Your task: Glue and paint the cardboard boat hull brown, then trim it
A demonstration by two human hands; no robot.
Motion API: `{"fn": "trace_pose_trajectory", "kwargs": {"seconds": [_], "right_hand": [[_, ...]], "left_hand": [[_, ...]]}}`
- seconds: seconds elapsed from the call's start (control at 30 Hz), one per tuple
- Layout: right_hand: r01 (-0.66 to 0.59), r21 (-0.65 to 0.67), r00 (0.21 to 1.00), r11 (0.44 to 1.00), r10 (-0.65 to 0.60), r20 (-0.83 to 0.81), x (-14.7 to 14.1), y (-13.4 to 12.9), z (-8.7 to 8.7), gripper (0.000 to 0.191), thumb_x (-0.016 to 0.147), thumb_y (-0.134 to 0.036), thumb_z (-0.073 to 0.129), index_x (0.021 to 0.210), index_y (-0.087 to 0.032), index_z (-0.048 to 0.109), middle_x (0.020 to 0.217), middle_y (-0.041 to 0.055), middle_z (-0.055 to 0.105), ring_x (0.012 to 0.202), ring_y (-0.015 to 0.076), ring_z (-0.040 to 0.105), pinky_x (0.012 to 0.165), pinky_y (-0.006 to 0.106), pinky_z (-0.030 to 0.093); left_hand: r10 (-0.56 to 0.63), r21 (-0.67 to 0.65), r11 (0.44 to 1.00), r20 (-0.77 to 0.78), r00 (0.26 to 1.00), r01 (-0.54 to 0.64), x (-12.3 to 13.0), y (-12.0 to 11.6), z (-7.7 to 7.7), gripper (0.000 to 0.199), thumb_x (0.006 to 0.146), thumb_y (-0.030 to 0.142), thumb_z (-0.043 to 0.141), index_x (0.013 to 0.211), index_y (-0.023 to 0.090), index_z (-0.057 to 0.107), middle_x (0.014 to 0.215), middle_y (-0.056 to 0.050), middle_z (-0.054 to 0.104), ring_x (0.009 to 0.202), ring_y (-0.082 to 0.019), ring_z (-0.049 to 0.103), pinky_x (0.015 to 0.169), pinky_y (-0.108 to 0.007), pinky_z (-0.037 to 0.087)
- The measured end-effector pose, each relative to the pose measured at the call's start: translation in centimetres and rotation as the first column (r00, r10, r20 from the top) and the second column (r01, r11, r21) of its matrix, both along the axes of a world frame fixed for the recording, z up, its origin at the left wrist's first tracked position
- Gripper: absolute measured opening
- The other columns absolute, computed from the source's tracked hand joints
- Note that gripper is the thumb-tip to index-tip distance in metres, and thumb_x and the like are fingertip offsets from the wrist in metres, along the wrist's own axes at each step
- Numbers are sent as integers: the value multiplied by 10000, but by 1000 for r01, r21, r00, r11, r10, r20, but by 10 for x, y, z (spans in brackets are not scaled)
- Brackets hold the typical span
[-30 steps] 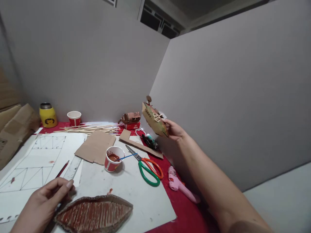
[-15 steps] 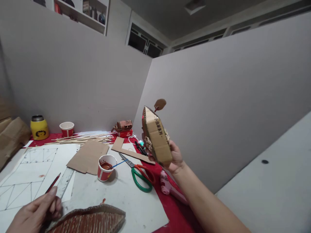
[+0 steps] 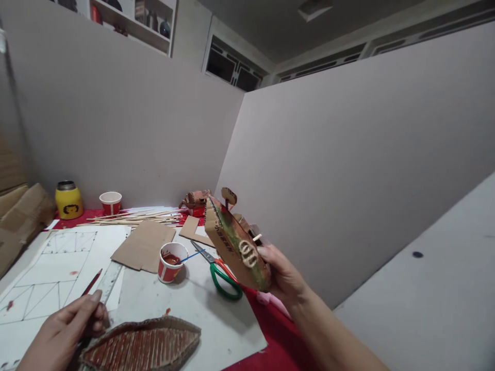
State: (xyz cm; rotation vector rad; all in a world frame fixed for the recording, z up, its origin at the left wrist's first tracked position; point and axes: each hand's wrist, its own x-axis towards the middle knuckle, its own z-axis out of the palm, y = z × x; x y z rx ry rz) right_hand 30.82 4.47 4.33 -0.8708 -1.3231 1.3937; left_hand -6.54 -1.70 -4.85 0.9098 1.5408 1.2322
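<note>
Grey upright panels [image 3: 116, 129] meet in a corner behind the table, and above them show a white shelf unit [image 3: 150, 42] and a dark ceiling [image 3: 263, 26]. Red cloth [image 3: 280, 342] covers the table, partly under a large white sheet [image 3: 216, 330]. On this sheet stand a red-and-white paper cup [image 3: 169, 273] of brown paint, with a thin blue stick [image 3: 193, 255] leaning out, and scissors with green and orange handles [image 3: 212, 262].

The right hand [image 3: 284, 270] is closed around the rear of a boat-shaped cardboard model [image 3: 232, 255] with green and reddish patches, holding it tilted above the table beside the scissors. The left hand [image 3: 67, 327], fingers curled, grips a slim dark-red pointed tool [image 3: 93, 282], just beside a hollow, leaf-shaped cardboard hull [image 3: 143, 345] striped reddish-brown inside, which lies at the near edge of view.
</note>
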Motion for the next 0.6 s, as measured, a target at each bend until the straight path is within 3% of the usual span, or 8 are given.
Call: {"fn": "trace_pose_trajectory", "kwargs": {"seconds": [0.2, 0.37, 0.53, 0.6], "right_hand": [[32, 30, 999, 999, -32, 0, -5, -12, 5, 505, 716, -488, 750, 1160, -263, 661, 862, 67, 749, 663, 264, 711, 550, 379, 597], [39, 46, 999, 998, -39, -13, -6, -18, 8, 529, 727, -460, 751, 1198, -241, 650, 807, 50, 733, 501, 190, 631, 443, 314, 534], [83, 85, 994, 993, -76, -75, -2, -19, 11, 566, 667, -384, 828, 1180, -236, 643, 1028, 60, 738, 593, 155, 657, 599, 294, 587], [81, 72, 993, 994, -74, -96, 0, -20, 10, 535, 700, -365, 809, 1190, -240, 634, 1002, 57, 740, 535, 140, 637, 549, 289, 578]], "left_hand": [[-31, 11, 999, -45, 999, 32, -4, -2, -3, 506, 578, 752, 721, 584, 248, 672, 577, -36, 597, 591, -193, 493, 540, -260, 416], [-23, 12, 1000, -36, 999, 23, -2, -3, 1, 515, 531, 749, 745, 569, 242, 663, 599, -41, 609, 599, -195, 507, 525, -252, 417], [-28, 12, 1000, -24, 999, 28, 0, -4, 4, 518, 538, 742, 749, 557, 233, 656, 569, -29, 582, 566, -171, 474, 508, -238, 399], [-43, 10, 999, -19, 999, 43, -2, -4, 1, 520, 548, 742, 745, 567, 228, 664, 559, -28, 575, 556, -167, 467, 505, -237, 401]]}}
